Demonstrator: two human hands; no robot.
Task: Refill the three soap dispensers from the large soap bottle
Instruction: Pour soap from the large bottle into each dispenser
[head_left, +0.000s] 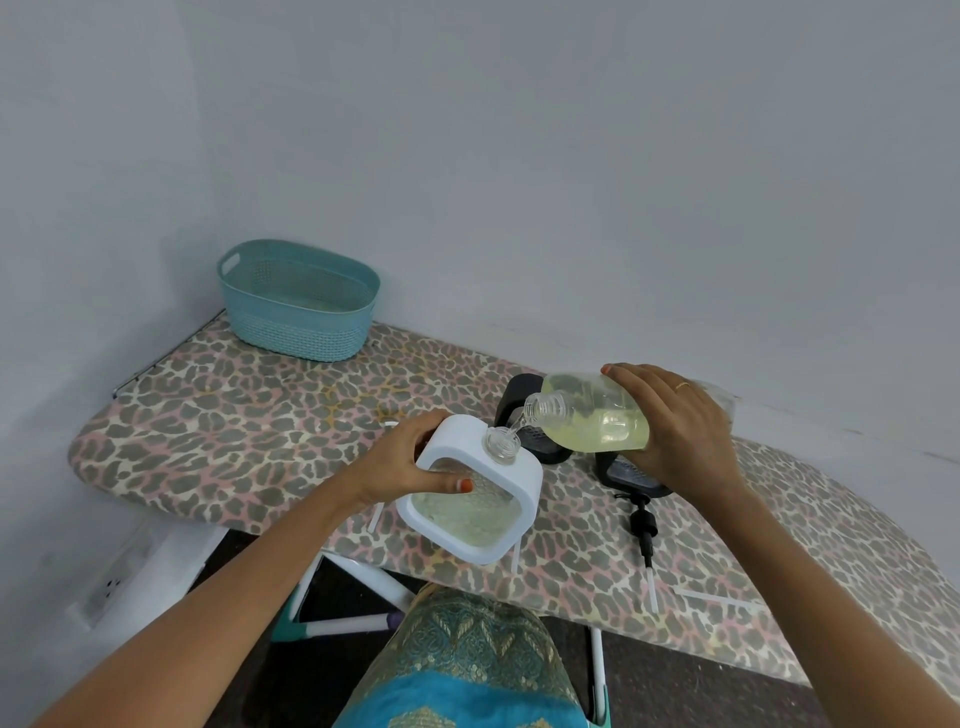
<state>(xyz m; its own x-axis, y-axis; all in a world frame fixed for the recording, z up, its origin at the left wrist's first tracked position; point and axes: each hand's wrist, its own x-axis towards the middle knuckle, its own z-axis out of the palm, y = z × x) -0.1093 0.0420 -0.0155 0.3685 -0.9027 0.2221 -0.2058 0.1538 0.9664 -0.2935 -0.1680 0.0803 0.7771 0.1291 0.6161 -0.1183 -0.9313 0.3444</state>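
The left hand (410, 457) gripped the white dispenser (457, 441) mid-frame, its neck (501, 445) just lower left of the tilted bottle (597, 415) clasped by the right hand (675, 426)

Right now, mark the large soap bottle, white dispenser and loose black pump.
large soap bottle (597, 418): head view, soap-filled clear body.
white dispenser (457, 441): head view, top face beside the neck.
black pump (643, 525): head view, its collar.

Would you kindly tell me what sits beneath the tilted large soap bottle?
Beneath the large soap bottle sit a far black dispenser and a near black dispenser. The bottle and right hand cover most of both, hiding their openings.
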